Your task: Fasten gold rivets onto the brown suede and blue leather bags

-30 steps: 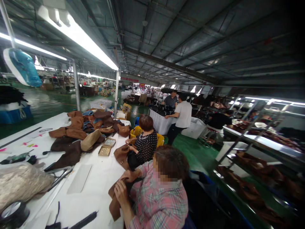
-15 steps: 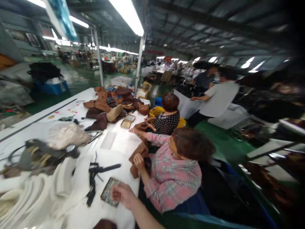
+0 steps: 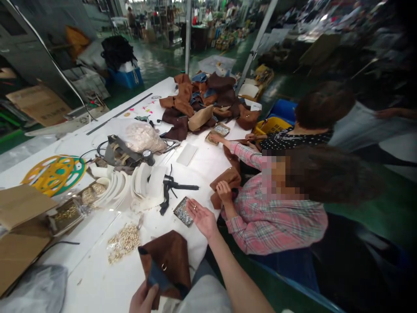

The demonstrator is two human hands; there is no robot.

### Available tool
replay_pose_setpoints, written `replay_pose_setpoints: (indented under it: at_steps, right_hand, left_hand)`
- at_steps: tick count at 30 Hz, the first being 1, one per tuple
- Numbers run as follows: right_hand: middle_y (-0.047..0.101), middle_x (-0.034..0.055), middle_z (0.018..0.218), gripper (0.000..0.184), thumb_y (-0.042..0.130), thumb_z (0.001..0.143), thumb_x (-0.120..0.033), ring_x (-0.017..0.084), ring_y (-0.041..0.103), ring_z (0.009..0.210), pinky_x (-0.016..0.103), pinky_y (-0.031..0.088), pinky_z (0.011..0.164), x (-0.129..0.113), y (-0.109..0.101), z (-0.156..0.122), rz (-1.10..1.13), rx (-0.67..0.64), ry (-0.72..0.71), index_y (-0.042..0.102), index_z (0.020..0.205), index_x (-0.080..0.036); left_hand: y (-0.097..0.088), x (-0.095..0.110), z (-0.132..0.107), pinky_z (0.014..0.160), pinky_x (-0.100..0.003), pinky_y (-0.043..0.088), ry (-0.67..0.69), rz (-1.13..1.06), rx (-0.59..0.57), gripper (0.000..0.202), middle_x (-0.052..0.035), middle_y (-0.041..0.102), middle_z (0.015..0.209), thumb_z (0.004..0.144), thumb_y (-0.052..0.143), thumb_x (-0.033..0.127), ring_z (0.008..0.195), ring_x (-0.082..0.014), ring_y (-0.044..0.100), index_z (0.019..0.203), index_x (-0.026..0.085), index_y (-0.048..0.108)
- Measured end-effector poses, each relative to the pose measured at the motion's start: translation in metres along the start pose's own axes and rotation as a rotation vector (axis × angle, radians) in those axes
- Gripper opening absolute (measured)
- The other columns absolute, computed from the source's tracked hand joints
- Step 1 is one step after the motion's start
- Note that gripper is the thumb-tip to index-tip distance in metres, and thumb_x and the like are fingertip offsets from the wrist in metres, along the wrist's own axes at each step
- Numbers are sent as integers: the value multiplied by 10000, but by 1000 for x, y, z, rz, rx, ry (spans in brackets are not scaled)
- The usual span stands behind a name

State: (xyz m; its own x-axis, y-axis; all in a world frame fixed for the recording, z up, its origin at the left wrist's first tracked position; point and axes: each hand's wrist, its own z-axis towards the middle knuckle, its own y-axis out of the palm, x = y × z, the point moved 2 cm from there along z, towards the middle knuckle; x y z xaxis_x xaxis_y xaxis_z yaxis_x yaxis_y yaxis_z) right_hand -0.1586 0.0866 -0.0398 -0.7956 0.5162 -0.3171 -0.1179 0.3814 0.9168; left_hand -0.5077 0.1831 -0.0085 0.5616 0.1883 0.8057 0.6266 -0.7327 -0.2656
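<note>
My left hand grips the lower left edge of a brown leather piece with a blue underside and a small gold metal ring on its face. My right hand is palm up with its fingers stretched out, at the right edge of a small tray of silvery metal bits. A tiny shiny gold spot shows at its fingers; I cannot tell what it is. Left of the leather piece lies a clear bag of small gold studs.
A co-worker in a plaid shirt sits close on my right, handling brown leather. Beyond sits another in dotted clothing. Curved white strips, black straps, a cardboard box and a leather pile occupy the table.
My view has swung down and left. My left hand and more of the leather piece have come into view. My right hand has turned palm up beside the tray.
</note>
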Motion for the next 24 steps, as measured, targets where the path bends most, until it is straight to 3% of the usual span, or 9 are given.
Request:
replay_pose_setpoints:
  at_steps: [5, 13, 16, 20, 24]
  right_hand:
    - [718, 155, 1469, 383, 787, 922, -159, 232, 624, 1463, 349, 554, 1232, 6, -8, 8, -53, 59, -8, 741, 1302, -134]
    - [835, 104, 1190, 297, 769, 1001, -243, 144, 805, 1085, 237, 683, 952, 12, -32, 17, -1, 137, 47, 740, 1271, -122]
    - [811, 128, 1274, 281, 759, 1001, -226, 166, 774, 1207, 262, 665, 1028, 13, -30, 17, -15, 121, 43, 740, 1263, -126]
    - [736, 141, 1440, 287, 749, 967, -143, 215, 628, 1458, 334, 571, 1210, 11, -18, 13, -41, 44, -1, 738, 1253, -135]
    - [662, 159, 1544, 339, 727, 944, -93, 245, 559, 1526, 388, 489, 1302, 9, -8, 11, -39, -3, -12, 728, 1281, -122]
  left_hand:
    - [0, -12, 2, 617, -313, 380, 26, -23, 24, 601, 10, 480, 554, 835, 693, 780, 585, -186, 447, 677, 217, 554]
    - [-2, -25, 12, 607, -309, 354, 30, -18, 12, 555, 3, 524, 543, 879, 704, 724, 584, -182, 454, 721, 206, 581]
    - [-3, -30, 12, 607, -306, 348, 8, -29, -5, 552, 7, 530, 543, 886, 701, 722, 577, -176, 450, 737, 202, 590]
    - [-5, -35, 12, 617, -302, 341, -4, -53, -21, 553, 15, 523, 551, 897, 702, 710, 579, -165, 443, 732, 197, 572]
    - [-5, -37, 12, 609, -301, 333, -2, -68, -8, 543, 16, 524, 541, 885, 714, 702, 568, -167, 443, 732, 201, 567]
